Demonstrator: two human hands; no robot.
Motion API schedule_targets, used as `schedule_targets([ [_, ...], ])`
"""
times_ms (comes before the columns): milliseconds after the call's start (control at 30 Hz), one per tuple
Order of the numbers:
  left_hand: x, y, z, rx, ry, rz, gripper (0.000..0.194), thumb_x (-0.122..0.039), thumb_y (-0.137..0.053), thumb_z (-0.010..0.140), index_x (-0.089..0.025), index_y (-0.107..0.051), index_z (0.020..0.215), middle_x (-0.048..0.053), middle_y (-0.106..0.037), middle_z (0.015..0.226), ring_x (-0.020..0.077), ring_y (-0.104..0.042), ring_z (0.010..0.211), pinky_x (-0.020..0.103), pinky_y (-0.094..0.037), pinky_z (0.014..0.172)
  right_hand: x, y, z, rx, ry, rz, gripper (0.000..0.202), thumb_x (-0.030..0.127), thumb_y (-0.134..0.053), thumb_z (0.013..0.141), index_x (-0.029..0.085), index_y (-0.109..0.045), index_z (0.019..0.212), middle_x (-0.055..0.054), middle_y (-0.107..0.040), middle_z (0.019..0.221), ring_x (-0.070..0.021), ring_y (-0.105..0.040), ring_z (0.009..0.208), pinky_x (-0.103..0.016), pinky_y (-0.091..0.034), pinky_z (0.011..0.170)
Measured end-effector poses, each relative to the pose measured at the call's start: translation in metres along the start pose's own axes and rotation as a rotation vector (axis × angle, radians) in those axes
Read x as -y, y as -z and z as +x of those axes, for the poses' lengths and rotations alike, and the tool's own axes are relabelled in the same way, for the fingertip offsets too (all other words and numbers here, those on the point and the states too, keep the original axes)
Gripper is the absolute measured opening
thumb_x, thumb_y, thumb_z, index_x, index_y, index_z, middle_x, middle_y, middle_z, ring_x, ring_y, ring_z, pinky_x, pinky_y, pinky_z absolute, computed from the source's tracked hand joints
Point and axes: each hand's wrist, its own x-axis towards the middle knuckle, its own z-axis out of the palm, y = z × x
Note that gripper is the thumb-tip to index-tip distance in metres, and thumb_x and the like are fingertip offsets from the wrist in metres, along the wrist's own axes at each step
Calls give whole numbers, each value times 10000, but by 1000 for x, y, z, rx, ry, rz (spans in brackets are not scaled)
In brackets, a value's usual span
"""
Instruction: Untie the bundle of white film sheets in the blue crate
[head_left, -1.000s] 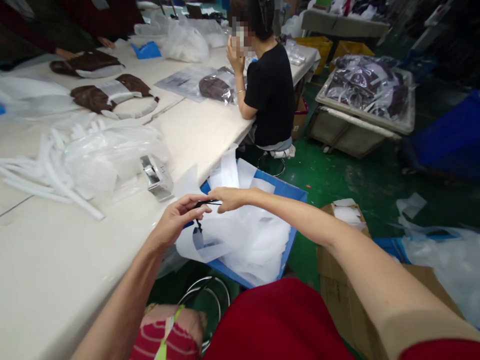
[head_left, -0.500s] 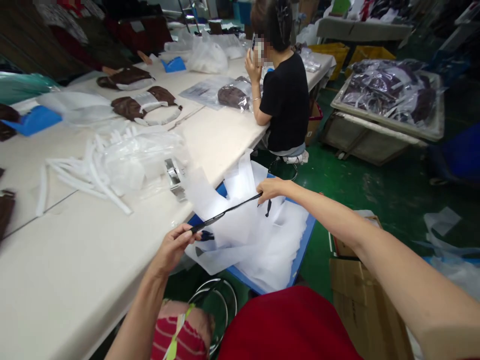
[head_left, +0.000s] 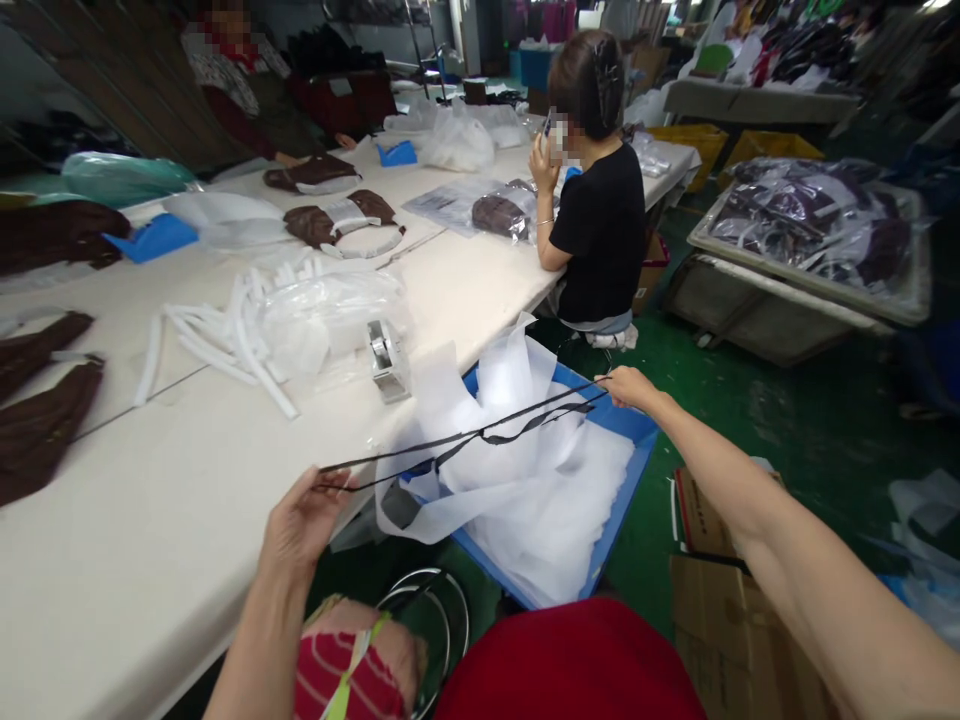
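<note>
A thin black strap (head_left: pixel 420 451), doubled into two strands, stretches between my hands. My left hand (head_left: pixel 307 515), by the table edge, pinches one end of it. At the far right end, my right hand (head_left: pixel 630 388) is closed around the strap. The lower strand sags and twists, with a wider flat piece along it. Below lie white translucent sheets (head_left: pixel 525 510) in a blue bin (head_left: pixel 626 490); one sheet curls up over the bin's left side.
On the white table (head_left: pixel 150 560) are a metal tape dispenser (head_left: pixel 386 362), white strips (head_left: pixel 259 360), plastic bags and brown bags (head_left: pixel 45 430). A person in black (head_left: pixel 600 235) sits at the table. Cardboard boxes (head_left: pixel 735 620) stand to my right, and a round-framed stool (head_left: pixel 442 610) by my left.
My hands have moved apart, left hand to the left and right hand to the right. The bunched strap now spreads into two long strands. The camera view has shifted left and up.
</note>
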Motion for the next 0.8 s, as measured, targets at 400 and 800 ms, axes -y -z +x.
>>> schedule_targets([
  [400,28,-124,-23,299,-389,515,535,-432,-631,707,-184,-584,1178,147,-584,1320,335,-490,1287,472,-326,1154,119,95,-35,-219,499,987,665,790,-456,851,219,-355,525,2,-447,429,-108,-482,394,-205,-377,388],
  [800,-17,-147,32,513,-345,589,322,-493,-472,778,-211,-628,773,-4,-584,611,198,-575,643,299,-456,654,108,216,-68,-659,351,1212,549,581,-267,994,232,-292,571,2,-488,525,-123,-572,507,-234,-475,517],
])
